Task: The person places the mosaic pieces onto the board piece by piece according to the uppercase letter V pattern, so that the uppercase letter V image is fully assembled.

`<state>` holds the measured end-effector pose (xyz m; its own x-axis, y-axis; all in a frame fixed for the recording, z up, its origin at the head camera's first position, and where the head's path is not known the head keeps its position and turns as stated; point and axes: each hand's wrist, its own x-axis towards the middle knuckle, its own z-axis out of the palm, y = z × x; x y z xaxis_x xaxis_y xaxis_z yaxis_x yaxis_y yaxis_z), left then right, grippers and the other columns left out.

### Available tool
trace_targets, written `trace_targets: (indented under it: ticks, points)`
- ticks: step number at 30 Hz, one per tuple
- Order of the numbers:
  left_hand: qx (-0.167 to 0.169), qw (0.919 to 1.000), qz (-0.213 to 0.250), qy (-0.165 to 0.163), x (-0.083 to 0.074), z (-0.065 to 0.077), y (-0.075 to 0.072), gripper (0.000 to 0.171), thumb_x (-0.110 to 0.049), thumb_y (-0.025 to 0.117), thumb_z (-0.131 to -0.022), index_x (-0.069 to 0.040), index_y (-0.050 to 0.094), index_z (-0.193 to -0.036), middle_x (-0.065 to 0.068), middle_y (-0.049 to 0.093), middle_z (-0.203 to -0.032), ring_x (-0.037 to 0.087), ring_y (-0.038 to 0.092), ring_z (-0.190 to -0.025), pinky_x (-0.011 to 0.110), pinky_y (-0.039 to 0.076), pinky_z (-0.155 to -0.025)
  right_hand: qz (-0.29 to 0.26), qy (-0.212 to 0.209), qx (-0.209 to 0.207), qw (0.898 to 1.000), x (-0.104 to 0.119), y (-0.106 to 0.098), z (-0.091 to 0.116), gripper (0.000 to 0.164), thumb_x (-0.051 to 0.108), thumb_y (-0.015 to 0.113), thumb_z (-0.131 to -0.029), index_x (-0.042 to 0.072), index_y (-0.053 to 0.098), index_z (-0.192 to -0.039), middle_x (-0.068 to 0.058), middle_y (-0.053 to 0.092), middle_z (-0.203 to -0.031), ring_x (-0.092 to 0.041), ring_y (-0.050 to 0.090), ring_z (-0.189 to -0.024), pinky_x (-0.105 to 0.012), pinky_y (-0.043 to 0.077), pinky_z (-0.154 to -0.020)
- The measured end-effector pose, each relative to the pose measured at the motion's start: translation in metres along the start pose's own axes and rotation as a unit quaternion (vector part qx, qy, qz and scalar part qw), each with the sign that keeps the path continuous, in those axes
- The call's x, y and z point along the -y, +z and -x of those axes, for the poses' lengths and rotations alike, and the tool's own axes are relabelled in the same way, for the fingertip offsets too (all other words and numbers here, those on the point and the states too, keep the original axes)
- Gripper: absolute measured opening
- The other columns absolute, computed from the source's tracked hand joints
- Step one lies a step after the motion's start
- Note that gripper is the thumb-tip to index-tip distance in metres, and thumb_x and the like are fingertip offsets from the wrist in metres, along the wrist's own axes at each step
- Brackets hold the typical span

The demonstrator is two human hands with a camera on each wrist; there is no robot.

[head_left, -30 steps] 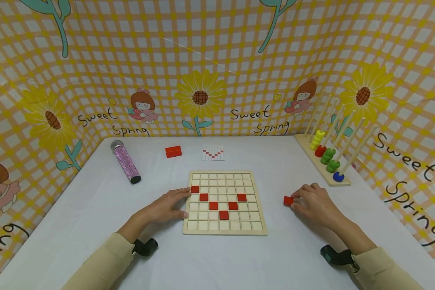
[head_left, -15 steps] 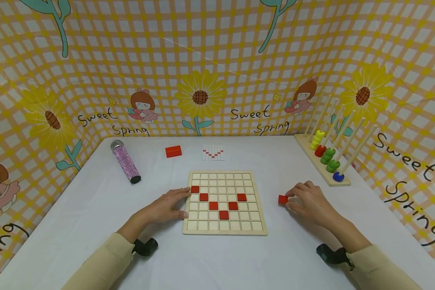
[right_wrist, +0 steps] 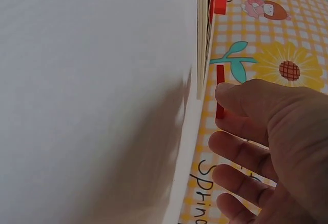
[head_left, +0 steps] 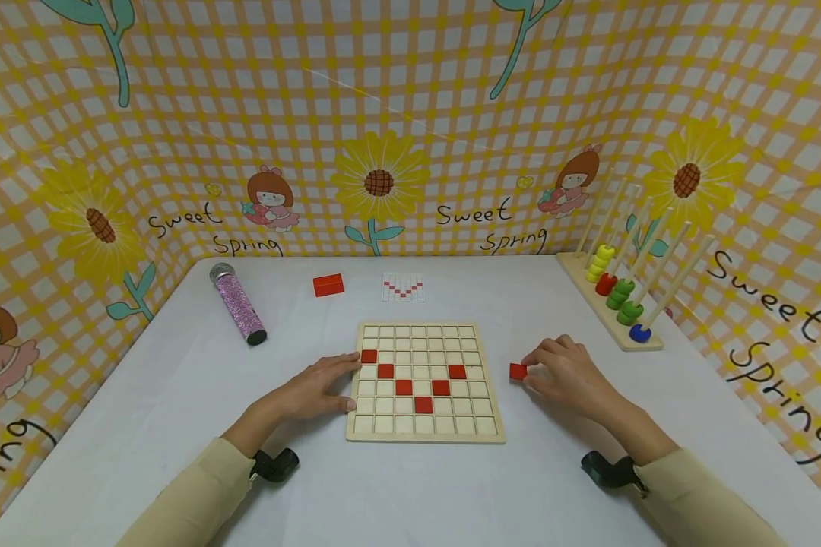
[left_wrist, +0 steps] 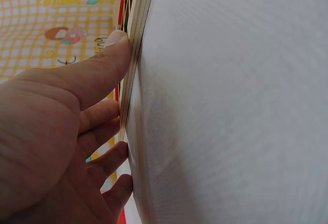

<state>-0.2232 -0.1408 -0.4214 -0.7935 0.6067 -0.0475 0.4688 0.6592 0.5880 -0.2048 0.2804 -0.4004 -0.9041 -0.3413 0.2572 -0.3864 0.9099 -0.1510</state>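
My right hand (head_left: 566,380) pinches a small flat red square tile (head_left: 518,371) between thumb and fingers, to the right of the board. Seen edge-on in the right wrist view, the tile (right_wrist: 220,75) is a thin red strip held above the table. A wooden grid board (head_left: 420,434) lies flat in the middle, with several red tiles set in its squares in a slanting V. My left hand (head_left: 311,389) rests at the board's left edge, fingers fairly straight. In the left wrist view its thumb (left_wrist: 105,70) and fingertips touch the board's side.
Behind the board lie a red block (head_left: 328,286) and a small card (head_left: 403,288) printed with a red V pattern. A glittery pink microphone (head_left: 241,308) lies at the left. On the right stands a wooden peg rack (head_left: 609,308) with coloured beads.
My right hand has moved left with the red tile, closer to the board's right edge. The left hand and the board look unmoved.
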Motion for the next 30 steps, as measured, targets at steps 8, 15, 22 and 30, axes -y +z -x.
trace_targets:
  ticks: [8, 15, 22, 30]
  points:
    - [-0.001, 1.0000, 0.001, -0.001, 0.000, 0.000, 0.000, 0.066, -0.031, 0.067, -0.087, -0.005, 0.041, -0.141, 0.013, 0.030, -0.154, 0.036, 0.024, -0.143, 0.056, 0.023, -0.113, -0.001, -0.007, 0.007, 1.000, 0.008, 0.004, -0.013, 0.023, 0.020, 0.078, -0.075, 0.010, 0.072, -0.095, -0.008, 0.067, -0.097, -0.025, 0.049, -0.094, -0.043, 0.040, -0.080]
    - [-0.001, 1.0000, 0.002, -0.003, -0.001, 0.000, 0.000, 0.066, -0.030, 0.067, -0.087, -0.005, 0.041, -0.141, 0.013, 0.030, -0.154, 0.036, 0.024, -0.143, 0.057, 0.023, -0.113, -0.002, -0.014, 0.013, 1.000, 0.016, 0.008, -0.024, 0.022, 0.020, 0.077, -0.076, 0.010, 0.073, -0.095, -0.007, 0.067, -0.097, -0.025, 0.049, -0.093, -0.042, 0.040, -0.079]
    - [-0.001, 1.0000, 0.005, -0.006, -0.002, 0.000, 0.000, 0.066, -0.030, 0.067, -0.086, -0.005, 0.041, -0.142, 0.012, 0.030, -0.154, 0.035, 0.024, -0.143, 0.057, 0.022, -0.113, 0.005, -0.022, 0.015, 1.000, 0.020, 0.014, -0.034, 0.020, 0.019, 0.077, -0.076, 0.012, 0.073, -0.094, -0.006, 0.066, -0.096, -0.024, 0.049, -0.092, -0.042, 0.040, -0.078]
    - [-0.002, 1.0000, 0.005, -0.006, -0.004, 0.001, -0.001, 0.066, -0.030, 0.068, -0.086, -0.004, 0.041, -0.141, 0.013, 0.030, -0.154, 0.036, 0.024, -0.142, 0.057, 0.022, -0.113, 0.000, -0.024, 0.020, 1.000, 0.025, 0.019, -0.043, 0.018, 0.020, 0.074, -0.078, 0.012, 0.073, -0.095, -0.006, 0.066, -0.096, -0.025, 0.049, -0.092, -0.043, 0.040, -0.079]
